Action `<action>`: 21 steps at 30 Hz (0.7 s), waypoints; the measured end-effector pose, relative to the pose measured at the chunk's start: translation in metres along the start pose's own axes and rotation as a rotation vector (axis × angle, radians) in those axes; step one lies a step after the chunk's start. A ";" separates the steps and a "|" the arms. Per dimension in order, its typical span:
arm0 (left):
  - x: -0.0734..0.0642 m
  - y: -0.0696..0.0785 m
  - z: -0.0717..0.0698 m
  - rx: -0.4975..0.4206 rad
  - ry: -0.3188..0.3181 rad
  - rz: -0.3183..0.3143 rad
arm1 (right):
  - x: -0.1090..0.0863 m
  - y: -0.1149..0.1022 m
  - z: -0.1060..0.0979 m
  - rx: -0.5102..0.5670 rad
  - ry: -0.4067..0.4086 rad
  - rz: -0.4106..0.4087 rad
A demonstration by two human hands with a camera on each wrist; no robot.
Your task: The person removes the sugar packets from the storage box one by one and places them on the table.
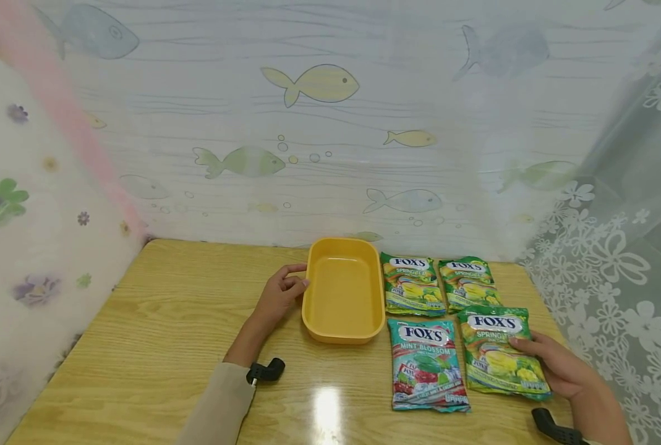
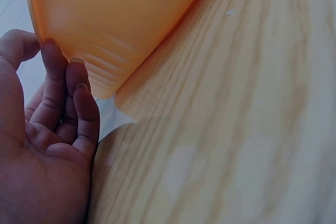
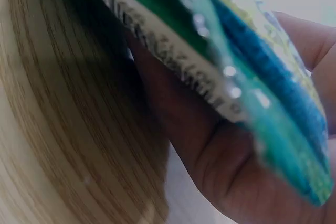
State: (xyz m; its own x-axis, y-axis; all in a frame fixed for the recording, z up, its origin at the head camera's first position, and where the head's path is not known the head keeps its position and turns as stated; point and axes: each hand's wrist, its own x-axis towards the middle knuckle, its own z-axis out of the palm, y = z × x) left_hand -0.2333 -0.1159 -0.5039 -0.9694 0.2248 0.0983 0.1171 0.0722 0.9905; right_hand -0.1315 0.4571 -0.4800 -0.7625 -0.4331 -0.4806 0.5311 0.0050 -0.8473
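A yellow plastic tray (image 1: 344, 337) sits at the back of the table. My left hand (image 1: 279, 293) holds its left rim, and in the left wrist view the curled fingers (image 2: 55, 64) meet the tray's outer wall (image 2: 121, 30). My right hand (image 1: 558, 364) grips a green and yellow Fox's Spring Tea candy bag (image 1: 503, 352) by its right side, thumb on top. From the right wrist view, the fingers (image 3: 184, 108) pass beneath the bag (image 3: 247, 93), close over the tabletop. Left of that bag lies a teal and red Fox's Mint Blossom candy bag (image 1: 427, 364).
Two more Spring Tea bags, one beside the tray (image 1: 412, 284) and one farther right (image 1: 469, 283), lie along the back. The wooden table (image 1: 157, 334) meets a fish-patterned curtain (image 1: 319, 123) behind and a flowered curtain (image 1: 631, 278) at right.
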 end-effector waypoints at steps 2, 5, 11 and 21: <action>0.000 -0.001 0.000 0.001 -0.004 0.003 | 0.000 0.001 -0.001 -0.056 0.034 0.006; 0.000 -0.001 0.000 -0.002 -0.009 0.004 | 0.001 0.001 -0.001 -0.199 0.116 0.025; 0.000 0.000 0.000 -0.006 -0.008 -0.003 | 0.003 -0.002 0.003 -0.288 0.186 0.076; 0.001 -0.002 0.000 0.002 0.000 0.002 | -0.010 -0.016 0.015 -0.508 0.309 0.127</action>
State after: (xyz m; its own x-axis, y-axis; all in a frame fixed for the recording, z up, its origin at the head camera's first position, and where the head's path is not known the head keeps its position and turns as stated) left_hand -0.2343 -0.1159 -0.5054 -0.9693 0.2246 0.1005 0.1197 0.0737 0.9901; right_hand -0.1265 0.4477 -0.4577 -0.8171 -0.1198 -0.5639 0.4403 0.5016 -0.7447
